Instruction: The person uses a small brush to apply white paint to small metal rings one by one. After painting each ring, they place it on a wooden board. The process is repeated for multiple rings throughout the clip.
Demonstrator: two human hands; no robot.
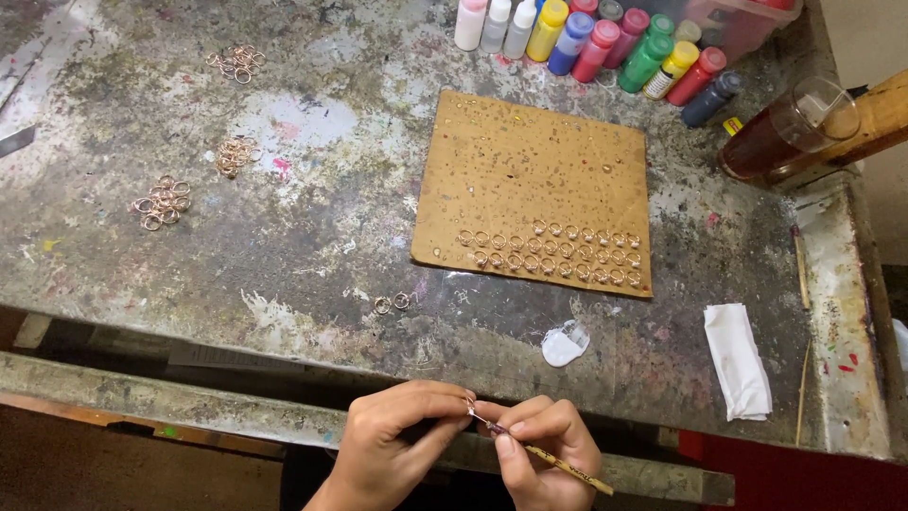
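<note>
Paint-spattered workbench (312, 246) fills your view: brown board (534, 189) with ring rows at centre, paint bottles (605, 43) top, loose rings (391, 303) nearby. At bottom centre, your left hand (388, 445) pinches a small ring (469, 407) between fingertips; your right hand (544, 449) grips a thin brush (558, 462), its tip pointing up-left at the ring.

2 hands: left (392, 431), right (544, 440). 1 brush (558, 462). 1 board (534, 180) w/ approx 30 rings (549, 251) in 3 rows. 2 loose rings (392, 303). 3 ring piles (161, 202). 13 paint bottles (596, 43). 1 cloth (738, 360). 1 cup (790, 128).
</note>
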